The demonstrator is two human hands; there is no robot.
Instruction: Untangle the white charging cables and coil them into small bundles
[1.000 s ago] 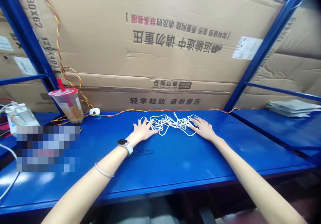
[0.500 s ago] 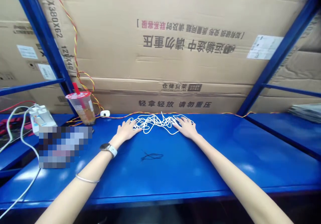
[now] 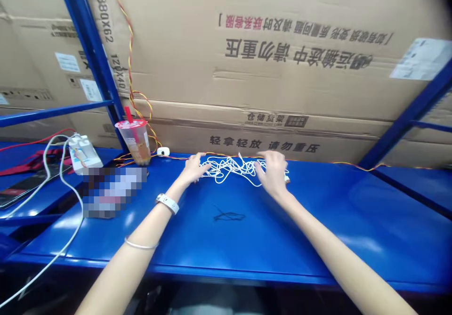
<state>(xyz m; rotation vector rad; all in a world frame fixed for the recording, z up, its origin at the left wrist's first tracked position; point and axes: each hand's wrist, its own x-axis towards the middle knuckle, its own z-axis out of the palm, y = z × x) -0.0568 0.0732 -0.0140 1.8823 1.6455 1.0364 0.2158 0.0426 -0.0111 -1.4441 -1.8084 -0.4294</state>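
Observation:
A loose tangle of white cable (image 3: 231, 166) lies near the back edge of the blue shelf surface (image 3: 212, 244). At its left end is my left hand (image 3: 195, 168), with the fingers curved around the outer loops; whether they grip any cable is unclear. My right hand (image 3: 275, 173) arches over the right end of the tangle, thumb and fingers apart, with a small white cable end (image 3: 287, 180) showing beside it. Thin black ties (image 3: 229, 215) lie on the surface in front of the cable.
At the left stand a drink cup (image 3: 136, 141) with a red straw and a white power strip (image 3: 84, 154). A pixelated object (image 3: 113, 192) lies in front of them. Large cardboard boxes (image 3: 197, 89) form the back wall, between blue posts (image 3: 93, 51).
The view has turned left, so everything sits further right. My right hand has risen from lying flat to an arched pose. My left hand's fingers have drawn closer together.

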